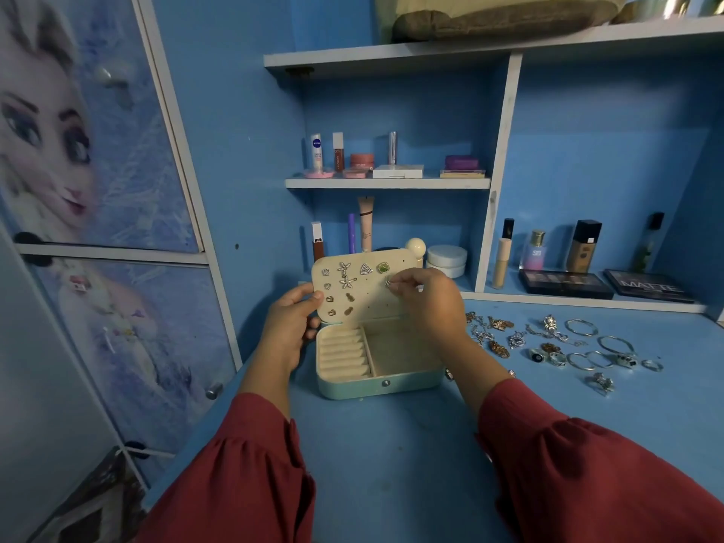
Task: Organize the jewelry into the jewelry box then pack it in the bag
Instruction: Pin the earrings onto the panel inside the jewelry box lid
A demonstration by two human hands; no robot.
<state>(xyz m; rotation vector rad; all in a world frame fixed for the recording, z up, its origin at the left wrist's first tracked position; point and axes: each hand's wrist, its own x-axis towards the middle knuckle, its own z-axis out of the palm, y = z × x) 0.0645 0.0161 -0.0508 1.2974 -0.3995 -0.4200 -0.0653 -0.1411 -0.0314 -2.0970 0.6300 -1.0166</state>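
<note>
A mint jewelry box (352, 386) stands open on the blue desk, its cream lid (368, 303) upright and studded with several earrings. My left hand (292, 323) grips the lid's left edge, thumb on its front. My right hand (425, 303) pinches a small silver earring (388, 283) against the lid's right side. Inside the box, the ring rolls on the left and the compartment on the right hold nothing I can see. Loose jewelry (556, 344), rings, bangles and pendants, lies spread on the desk to the right of the box.
Cosmetics fill the shelves behind: a white cream jar (446, 260), bottles, tubes, and dark makeup palettes (566, 284) at the right. A printed wardrobe door (98, 150) stands at the left. A brown bag (505, 17) sits on the top shelf.
</note>
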